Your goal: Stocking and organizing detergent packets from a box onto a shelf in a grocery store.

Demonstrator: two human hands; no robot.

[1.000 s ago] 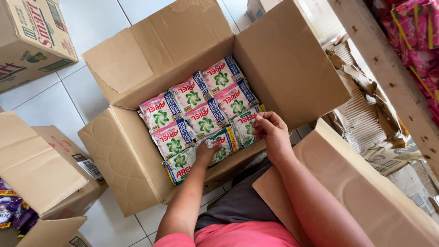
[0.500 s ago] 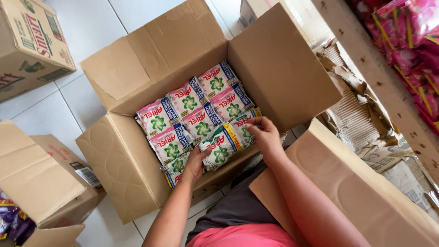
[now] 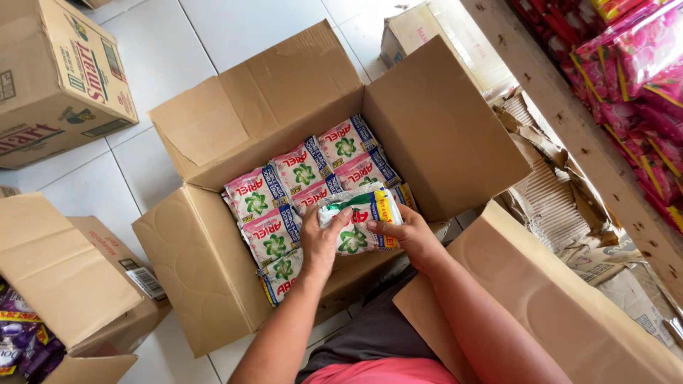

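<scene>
An open cardboard box (image 3: 206, 277) stands on the tiled floor in front of me, packed with several pink, white and green sachet packs (image 3: 302, 174). My left hand (image 3: 320, 242) and my right hand (image 3: 409, 238) both grip one bundle of sachets (image 3: 359, 224), lifted a little above the packed rows at the box's near edge. The left thumb lies across the bundle's top left; the right fingers wrap its right end.
A closed printed carton (image 3: 57, 78) sits at the far left. An open box with purple packets (image 3: 18, 338) is at the lower left. A cardboard flap (image 3: 541, 299) lies by my right arm. A wooden shelf (image 3: 590, 142) with pink packages (image 3: 640, 64) runs along the right.
Both hands have pulled one sachet bundle up out of the near row and now hold it above the box. The camera has shifted slightly.
</scene>
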